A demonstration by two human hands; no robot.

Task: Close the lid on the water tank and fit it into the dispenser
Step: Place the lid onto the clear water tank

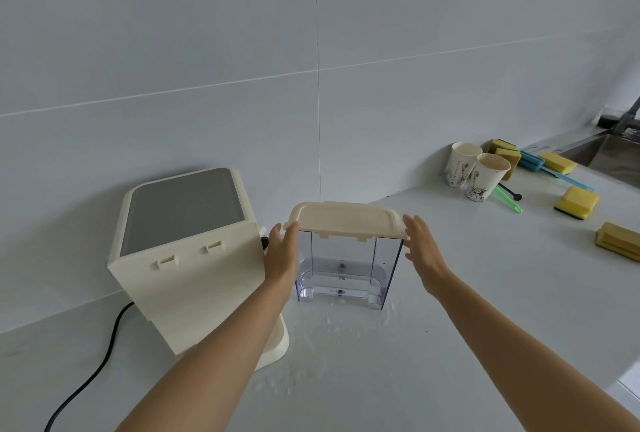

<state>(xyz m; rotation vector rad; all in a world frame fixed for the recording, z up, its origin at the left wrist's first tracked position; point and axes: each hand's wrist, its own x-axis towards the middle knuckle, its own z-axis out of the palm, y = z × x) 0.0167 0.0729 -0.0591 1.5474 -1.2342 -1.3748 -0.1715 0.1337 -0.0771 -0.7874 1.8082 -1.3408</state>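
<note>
A clear plastic water tank (343, 272) stands upright on the white counter, with a cream lid (346, 218) lying on its top. My left hand (282, 255) rests flat against the tank's left side, thumb touching the lid's left end. My right hand (420, 248) hovers at the lid's right end, fingers spread, and grips nothing. The cream dispenser (187, 251) with a grey top panel stands just left of the tank, its back plate with two slots facing me.
A black power cord (104, 355) trails from the dispenser toward the lower left. Water droplets (311, 338) speckle the counter in front of the tank. Two paper cups (476, 172), several yellow sponges (576, 203) and a blue brush (540, 163) lie at the right, beside a sink (616, 154).
</note>
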